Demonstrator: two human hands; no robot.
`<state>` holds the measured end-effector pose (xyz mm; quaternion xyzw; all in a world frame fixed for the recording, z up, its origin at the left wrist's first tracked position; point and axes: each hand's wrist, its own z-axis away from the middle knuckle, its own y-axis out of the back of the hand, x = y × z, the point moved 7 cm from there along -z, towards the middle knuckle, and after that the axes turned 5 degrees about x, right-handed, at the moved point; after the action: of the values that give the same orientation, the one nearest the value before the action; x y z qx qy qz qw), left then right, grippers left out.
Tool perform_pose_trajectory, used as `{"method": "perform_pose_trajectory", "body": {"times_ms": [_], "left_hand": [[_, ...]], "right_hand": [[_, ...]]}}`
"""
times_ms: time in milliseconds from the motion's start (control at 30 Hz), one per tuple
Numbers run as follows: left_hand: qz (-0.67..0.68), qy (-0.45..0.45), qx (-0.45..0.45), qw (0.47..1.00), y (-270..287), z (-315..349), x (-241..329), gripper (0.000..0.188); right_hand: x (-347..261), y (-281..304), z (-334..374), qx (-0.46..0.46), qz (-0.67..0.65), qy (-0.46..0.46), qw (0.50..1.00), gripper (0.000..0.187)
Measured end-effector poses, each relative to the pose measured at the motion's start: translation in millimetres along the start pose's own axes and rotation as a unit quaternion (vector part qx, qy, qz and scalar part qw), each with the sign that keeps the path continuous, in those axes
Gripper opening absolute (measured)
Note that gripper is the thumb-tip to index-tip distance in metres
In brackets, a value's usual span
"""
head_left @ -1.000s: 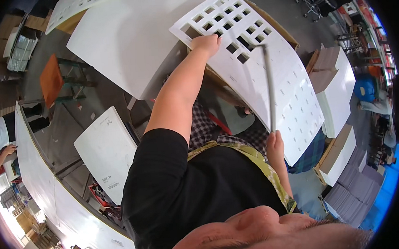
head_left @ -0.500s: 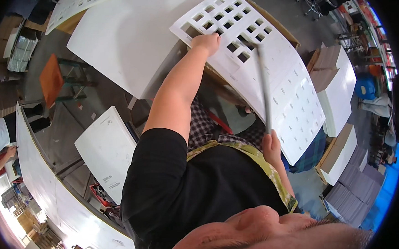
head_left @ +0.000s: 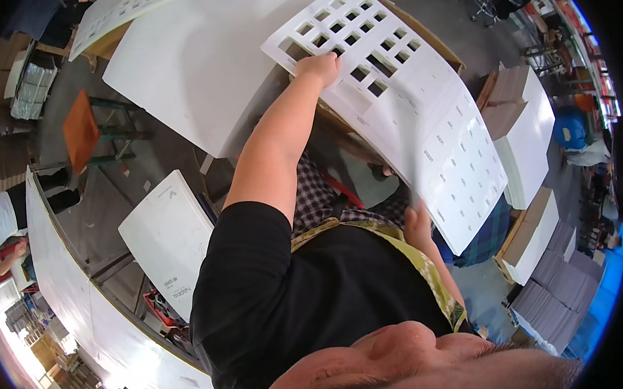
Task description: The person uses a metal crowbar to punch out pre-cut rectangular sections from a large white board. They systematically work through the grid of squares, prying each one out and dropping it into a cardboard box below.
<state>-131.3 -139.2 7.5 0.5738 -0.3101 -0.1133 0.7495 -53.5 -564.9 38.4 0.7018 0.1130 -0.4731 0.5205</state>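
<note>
Board, white and punched with squarish holes at its far end, lies ahead of me and toward my right, rows of small dark marks on its near half. My left hand is curled narrow on its left side, among the holes; the fingertips are hidden, so I cannot tell what they grip. My right hand, by the near left edge, is closed around a grey rod, smeared to a faint streak over the board. A brown edge shows beneath the board's far side. To the left spreads a large plain white sheet, with an orange-topped stool beyond it. Nearer me sits a thick white slab. White stacked panels stand at the right, near a blue container.
</note>
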Motion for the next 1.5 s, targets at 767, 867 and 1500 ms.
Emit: {"method": "perform_pose_trajectory", "body": {"times_ms": [767,867,1500], "left_hand": [[-0.089,-0.043,-0.069,0.993,14.0,7.9,16.5,0.084],[-0.197,-0.078,0.022,0.977,42.7,36.0,46.1,0.083],[-0.149,-0.277,-0.187,0.931,-37.4,82.7,86.8,0.068]], "right_hand": [[8.8,24.7,14.9,-0.089,0.031,-0.143,0.985,0.031],[-3.7,39.9,14.6,-0.058,0.006,-0.135,0.989,0.029],[59.9,50.5,37.7,-0.014,-0.115,-0.197,0.974,0.033]]}}
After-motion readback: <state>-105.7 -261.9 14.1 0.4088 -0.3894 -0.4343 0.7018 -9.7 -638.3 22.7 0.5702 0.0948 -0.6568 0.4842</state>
